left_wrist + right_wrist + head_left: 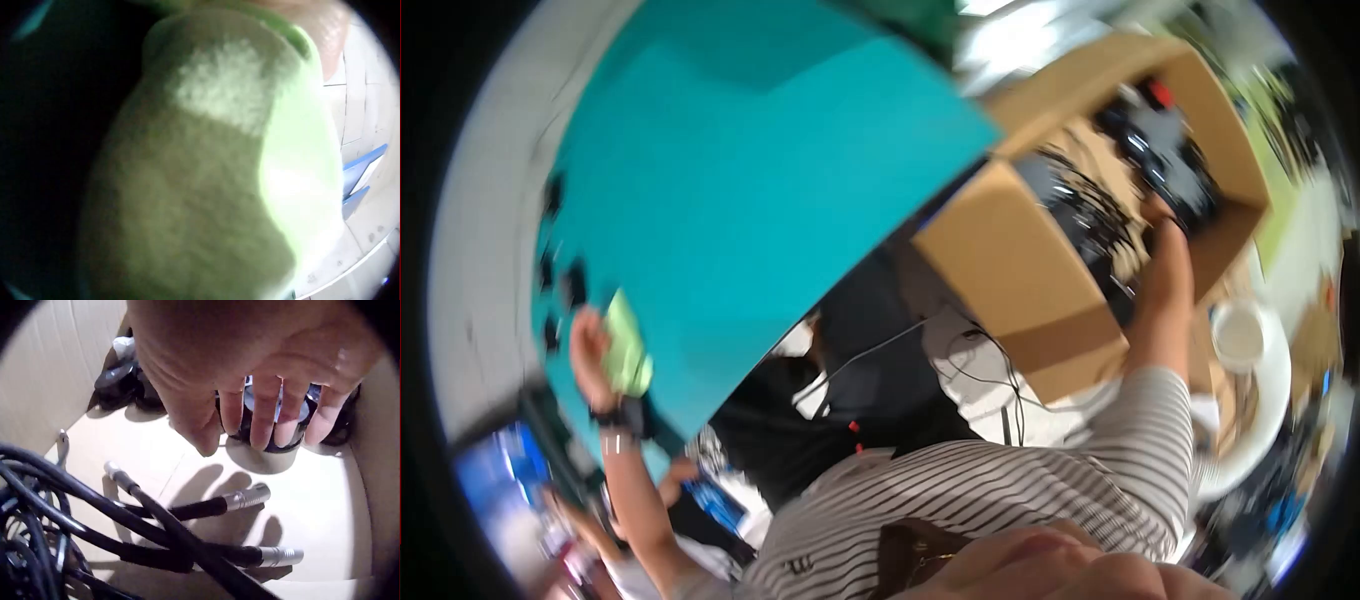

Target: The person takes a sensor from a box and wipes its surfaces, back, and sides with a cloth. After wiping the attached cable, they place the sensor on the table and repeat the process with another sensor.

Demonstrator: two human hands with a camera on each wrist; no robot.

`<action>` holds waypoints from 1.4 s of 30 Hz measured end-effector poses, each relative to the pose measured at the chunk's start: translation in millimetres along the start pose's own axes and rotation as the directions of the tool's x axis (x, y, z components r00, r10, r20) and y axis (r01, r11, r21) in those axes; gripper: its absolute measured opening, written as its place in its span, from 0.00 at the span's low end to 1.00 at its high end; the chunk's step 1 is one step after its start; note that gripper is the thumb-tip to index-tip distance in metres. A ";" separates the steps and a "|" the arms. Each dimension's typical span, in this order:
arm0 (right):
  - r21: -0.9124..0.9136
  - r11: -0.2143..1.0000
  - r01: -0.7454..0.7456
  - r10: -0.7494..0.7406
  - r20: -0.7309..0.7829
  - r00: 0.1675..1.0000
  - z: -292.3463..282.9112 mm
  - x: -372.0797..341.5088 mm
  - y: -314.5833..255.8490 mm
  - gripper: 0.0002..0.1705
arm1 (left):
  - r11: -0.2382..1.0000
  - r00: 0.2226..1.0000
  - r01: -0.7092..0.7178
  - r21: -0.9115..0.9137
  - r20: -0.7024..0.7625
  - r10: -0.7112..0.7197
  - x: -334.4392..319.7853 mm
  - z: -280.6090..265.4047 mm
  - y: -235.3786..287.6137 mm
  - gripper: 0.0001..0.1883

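One right hand (250,362) reaches into the cardboard box (1010,265), fingers extended; well left of it, the left hand (588,345) grips green cloth (630,360), lengthwise along the forearm.

Smeared counter (780,170), cropped cables (81,506), covered black items (281,431).
Blur hides what the light-green item (628,350) in the left hand (590,350) is, and what the small dark pieces (575,283) are; the right hand (250,369), cut off at the top, partly covers the black items; the cables run past the left and bottom edges.
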State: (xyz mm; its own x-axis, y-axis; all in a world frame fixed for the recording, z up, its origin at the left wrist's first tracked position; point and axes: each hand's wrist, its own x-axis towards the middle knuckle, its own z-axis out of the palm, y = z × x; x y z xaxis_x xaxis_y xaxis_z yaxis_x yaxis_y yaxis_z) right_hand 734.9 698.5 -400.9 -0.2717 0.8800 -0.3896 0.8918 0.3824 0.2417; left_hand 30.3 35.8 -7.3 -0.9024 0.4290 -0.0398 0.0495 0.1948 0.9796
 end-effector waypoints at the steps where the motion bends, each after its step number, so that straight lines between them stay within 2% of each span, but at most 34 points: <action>1: 0.158 0.987 0.029 -0.028 -0.011 1.000 1.9 0.0 9.2 0.18 | 0.991 0.994 0.107 -0.086 0.034 -0.104 4.8 -9.4 -2.7 0.16; 2: 0.329 0.943 0.041 -0.038 -0.014 0.999 4.5 1.2 21.0 0.17 | 0.992 0.989 0.080 -0.094 0.131 -0.067 9.7 -18.5 -9.3 0.17; 3: 0.503 0.864 0.041 -0.045 -0.005 0.999 4.7 6.0 34.9 0.17 | 0.999 0.991 -0.029 0.043 0.133 0.023 1.7 -0.1 -1.7 0.18; 4: 0.676 0.737 0.008 -0.038 0.030 0.999 3.6 9.4 45.6 0.17 | 0.993 0.971 -0.113 0.020 0.215 0.106 9.3 -4.5 -9.5 0.18; 5: 0.810 0.584 -0.048 -0.028 0.079 0.996 -0.3 16.3 57.4 0.17 | 0.986 0.970 -0.126 0.105 0.222 0.100 2.2 3.8 2.1 0.18; 7: 0.927 0.352 -0.131 -0.034 0.153 0.988 -34.9 5.9 61.4 0.16 | 0.988 0.966 -0.145 0.050 0.222 0.130 -2.9 10.4 6.0 0.18; 8: 0.945 0.296 -0.140 -0.046 0.160 0.986 -56.1 3.5 65.7 0.16 | 0.990 0.968 -0.137 0.042 0.217 0.125 -3.0 8.7 6.5 0.17; 11: 0.956 0.284 -0.075 -0.122 0.114 0.986 -136.7 15.0 71.5 0.17 | 0.993 0.962 -0.117 -0.018 0.246 0.118 -4.5 10.8 5.7 0.14; 12: 0.891 0.453 -0.018 -0.143 0.092 0.985 -196.4 -19.4 43.1 0.17 | 0.992 0.960 -0.103 -0.067 0.255 0.116 -3.8 11.7 3.1 0.13; 13: 0.886 0.463 0.019 -0.152 0.057 0.987 -249.2 -32.7 25.5 0.17 | 0.989 0.956 -0.094 -0.115 0.268 0.122 -3.5 10.7 2.2 0.13; 15: 0.848 0.505 0.161 -0.421 0.079 0.904 -324.7 -52.6 10.7 0.18 | 0.987 0.941 -0.068 -0.144 0.320 0.112 -6.6 5.2 6.9 0.13; 17: 0.741 0.452 0.496 -0.463 -0.281 0.841 -421.4 -207.8 -104.1 0.19 | 0.980 0.919 -0.045 -0.196 0.377 0.117 -5.8 0.7 5.0 0.14; 19: 0.565 0.555 0.610 -0.512 -0.346 0.786 -484.1 -307.7 -179.1 0.20 | 0.967 0.842 -0.233 -0.105 0.477 0.255 -22.1 -7.8 12.0 0.11; 20: 0.408 0.542 0.735 -0.614 -0.405 0.677 -507.0 -351.5 -210.7 0.20 | 0.959 0.839 -0.282 0.029 0.493 0.231 -33.6 -11.9 16.6 0.14; 21: 0.240 0.506 0.829 -0.711 -0.429 0.558 -524.2 -393.4 -240.8 0.20 | 0.868 0.821 -0.440 0.232 0.495 0.284 -46.4 -16.3 24.0 0.17; 23: 0.088 0.377 0.922 -0.825 -0.421 0.378 -549.0 -479.2 -304.9 0.20 | 0.666 0.687 -0.674 0.318 0.600 0.409 -44.6 -17.1 7.6 0.19; 24: 0.094 0.330 0.939 -0.876 -0.339 0.342 -563.7 -514.3 -334.8 0.19 | 0.602 0.643 -0.737 0.308 0.595 0.482 -44.0 -17.0 -2.4 0.17; 25: 0.103 0.280 0.955 -0.921 -0.254 0.297 -575.8 -537.8 -363.2 0.18 | 0.602 0.638 -0.741 0.298 0.590 0.494 -44.8 -18.4 -1.8 0.17; 27: 0.152 0.250 0.956 -0.948 -0.162 0.273 -594.7 -553.8 -410.8 0.17 | 0.727 0.737 -0.592 0.348 0.599 0.314 -42.5 -20.1 4.3 0.14; 29: 0.067 0.162 0.984 -0.978 -0.123 0.169 -611.5 -544.0 -457.8 0.15 | 0.711 0.725 -0.614 0.343 0.602 0.336 -40.1 -23.8 1.0 0.12; 31: -0.139 0.167 0.976 -0.985 -0.068 0.158 -634.7 -527.4 -507.9 0.15 | 0.745 0.715 -0.601 0.289 0.611 0.339 -35.1 -29.2 -2.5 0.11; 32: -0.189 0.155 0.970 -0.987 -0.064 0.146 -645.0 -512.6 -532.9 0.16 | 0.779 0.689 -0.599 0.187 0.615 0.383 -31.0 -32.6 -6.1 0.10; 33: -0.235 0.146 0.961 -0.989 -0.059 0.136 -653.7 -495.8 -558.6 0.17 | 0.778 0.688 -0.601 0.183 0.614 0.387 -28.7 -35.1 -7.5 0.10; 36: -0.243 0.199 0.949 -0.978 -0.104 0.179 -672.1 -456.8 -646.9 0.20 | 0.914 0.829 -0.407 -0.005 0.417 0.371 -20.3 -35.3 -13.6 0.11; 37: -0.261 0.207 0.943 -0.976 -0.116 0.182 -673.9 -444.0 -677.6 0.22 | 0.914 0.828 -0.405 -0.012 0.418 0.373 -19.5 -34.4 -15.5 0.11; 39: -0.160 0.260 0.952 -0.950 -0.216 0.224 -664.0 -413.2 -733.9 0.28 | 0.974 0.943 -0.176 -0.140 0.260 0.207 -20.6 -33.9 -12.8 0.12; 42: -0.208 0.348 0.914 -0.901 -0.344 0.265 -634.9 -366.5 -811.6 0.41 | 0.980 0.965 -0.158 -0.119 0.191 0.179 -18.4 -31.6 -11.0 0.13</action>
State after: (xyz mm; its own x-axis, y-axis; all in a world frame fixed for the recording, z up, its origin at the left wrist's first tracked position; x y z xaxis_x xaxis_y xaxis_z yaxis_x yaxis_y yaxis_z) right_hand -118.9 244.5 109.9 -0.9998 -0.0142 -0.0152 -0.0129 0.9961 -0.0871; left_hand 32.8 -2.1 -11.1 -0.7804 0.6173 0.0993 0.1400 0.0177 0.9900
